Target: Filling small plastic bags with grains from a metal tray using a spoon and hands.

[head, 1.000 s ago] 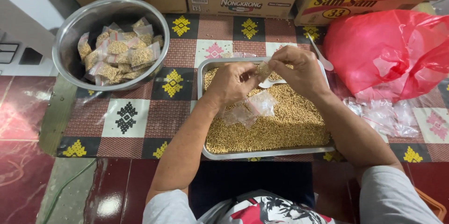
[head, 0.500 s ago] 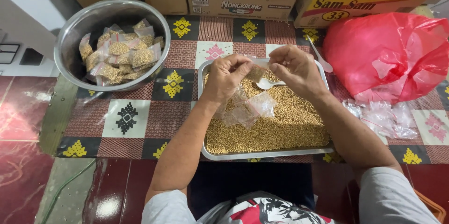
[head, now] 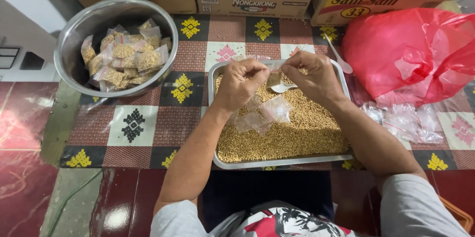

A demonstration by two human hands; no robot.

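Head view: left hand and right hand meet over the metal tray of tan grains, both grips pinched on 1 small clear pouch, part-filled, held at the tray's 12 o'clock. A white spoon sits under the right hand; whether it is held, cannot tell. Empty pouches lie on the grains. Steel bowl of filled packets at 10 o'clock, red bag at 2 o'clock. Risk: pouch tilts or slips, grains spill onto the patterned mat.
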